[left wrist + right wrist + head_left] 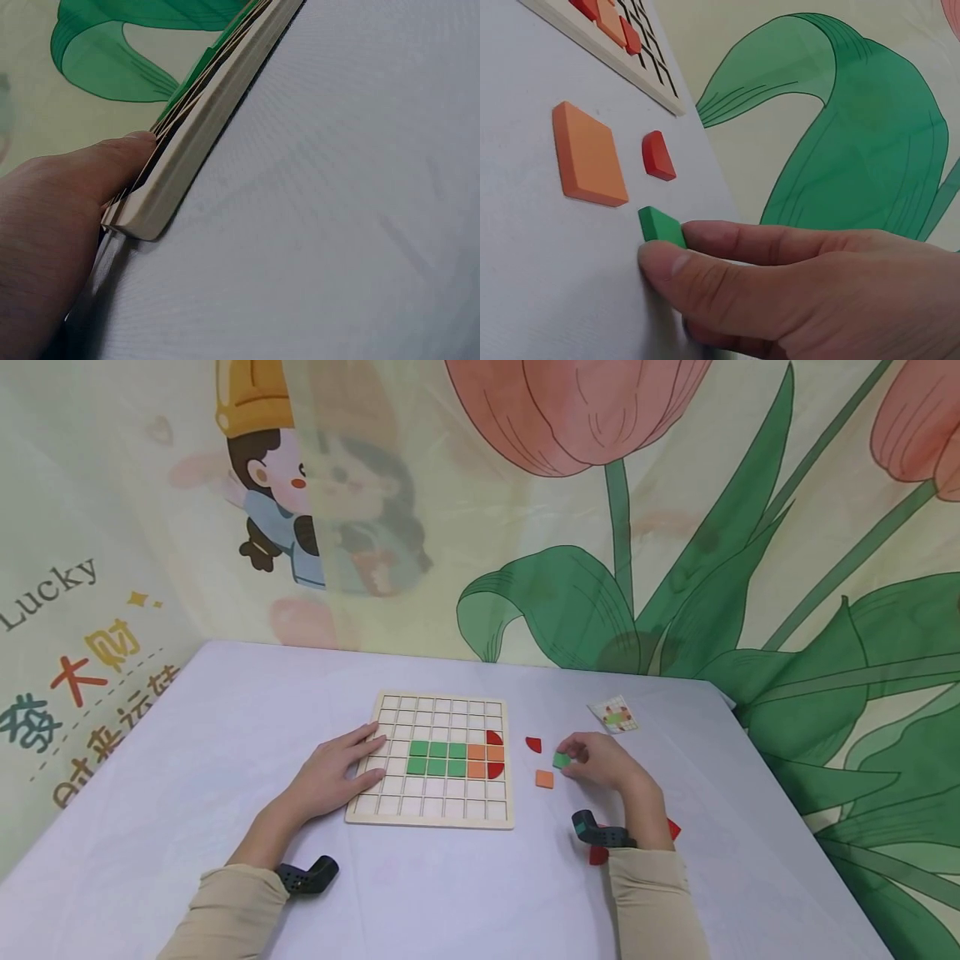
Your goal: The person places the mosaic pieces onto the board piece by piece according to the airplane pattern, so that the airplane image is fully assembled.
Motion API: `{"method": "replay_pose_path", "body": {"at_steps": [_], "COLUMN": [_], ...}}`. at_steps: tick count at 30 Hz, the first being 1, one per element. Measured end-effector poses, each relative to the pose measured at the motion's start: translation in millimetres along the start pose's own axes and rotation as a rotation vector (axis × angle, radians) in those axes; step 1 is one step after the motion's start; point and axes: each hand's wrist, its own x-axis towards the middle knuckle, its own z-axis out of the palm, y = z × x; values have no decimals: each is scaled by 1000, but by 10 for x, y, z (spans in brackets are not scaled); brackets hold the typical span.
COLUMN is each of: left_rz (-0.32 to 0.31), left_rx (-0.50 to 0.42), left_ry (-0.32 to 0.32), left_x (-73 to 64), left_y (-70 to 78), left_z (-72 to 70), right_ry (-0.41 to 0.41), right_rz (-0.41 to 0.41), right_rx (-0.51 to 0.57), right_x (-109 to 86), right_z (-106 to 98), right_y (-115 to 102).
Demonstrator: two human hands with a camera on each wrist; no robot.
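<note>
A wooden grid board [435, 812] lies on the table, with green squares [437, 758], orange squares [485, 752] and red quarter-circle pieces [494, 771] set in its cells. My left hand [330, 772] rests on the board's left edge, fingers straight, thumb over the rim in the left wrist view. To the right of the board my right hand [603, 762] pinches a green square tile [662, 225] between thumb and fingers. Beside that tile, on the cloth, are a loose orange square [590, 156] and a loose red quarter-circle [658, 156].
A small pattern card [616, 715] lies behind the right hand. More red pieces [597, 856] show partly from under the right forearm. White cloth [450, 893] covers the table, and a printed curtain [525, 527] hangs along its back.
</note>
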Motion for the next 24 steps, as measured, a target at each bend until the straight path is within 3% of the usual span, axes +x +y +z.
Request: {"method": "replay_pose_path", "body": {"at_steps": [9, 24], "left_rz": [2, 6], "left_rx": [-3, -5], "left_ry": [1, 0], "left_x": [-6, -15], "left_y": [24, 33], "left_z": [-17, -37], "right_ry": [63, 65], "right_rz": [-8, 47], "right_rx": [9, 18], "right_x": [35, 32], "right_z": [30, 22], "right_y": [-26, -19]}}
